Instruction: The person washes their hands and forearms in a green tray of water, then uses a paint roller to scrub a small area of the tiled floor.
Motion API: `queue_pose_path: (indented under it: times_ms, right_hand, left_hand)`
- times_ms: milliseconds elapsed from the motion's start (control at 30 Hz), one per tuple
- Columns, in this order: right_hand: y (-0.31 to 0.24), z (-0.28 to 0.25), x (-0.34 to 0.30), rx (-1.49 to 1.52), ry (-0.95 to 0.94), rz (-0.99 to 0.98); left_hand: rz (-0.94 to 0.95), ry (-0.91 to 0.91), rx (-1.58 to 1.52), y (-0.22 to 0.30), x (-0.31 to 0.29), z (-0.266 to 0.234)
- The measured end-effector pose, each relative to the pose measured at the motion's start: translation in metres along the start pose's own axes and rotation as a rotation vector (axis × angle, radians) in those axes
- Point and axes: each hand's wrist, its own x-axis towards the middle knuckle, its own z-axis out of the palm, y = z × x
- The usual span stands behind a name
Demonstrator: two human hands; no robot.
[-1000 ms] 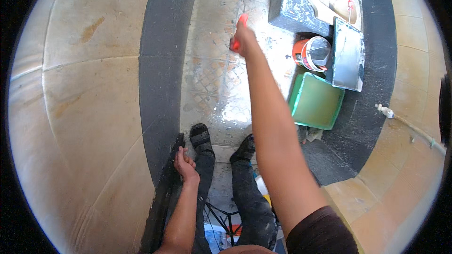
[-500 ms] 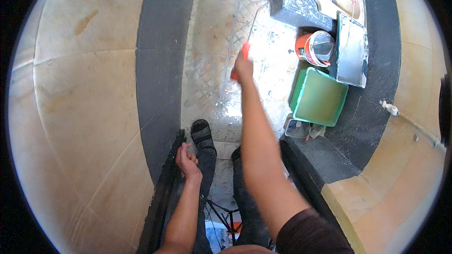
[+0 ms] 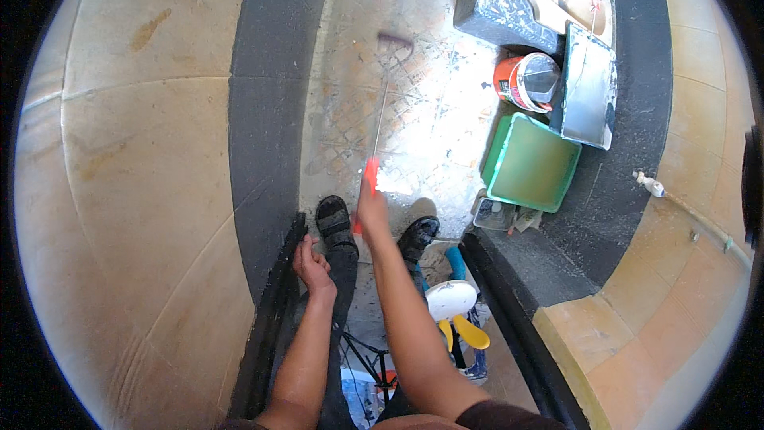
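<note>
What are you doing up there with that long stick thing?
A person's right hand grips the orange handle of a paint roller on a thin rod; its blurred head is over the paint-spattered floor. The left hand rests open by a dark rail. A green tray and an orange bucket sit nearby.

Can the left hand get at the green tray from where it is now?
Probably not as things stand. The left hand rests by the dark frame on the person's left, while the green tray lies well off to the right, beyond the right hand holding the roller handle.
</note>
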Motion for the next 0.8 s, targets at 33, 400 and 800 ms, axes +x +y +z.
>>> queue_pose_path:
  times_ms: [33,400,800]
  right_hand:
    - [-0.054,0.016,0.017,0.135,-0.157,0.253]
    - [-0.119,-0.016,0.005,0.247,-0.124,0.071]
    - [-0.19,-0.06,0.196,0.446,-0.137,0.127]
  left_hand:
    - [0.024,0.047,-0.003,0.008,0.006,-0.016]
    - [0.018,0.05,-0.015,0.011,0.008,-0.014]
    - [0.006,-0.002,-0.029,0.01,0.012,0.01]
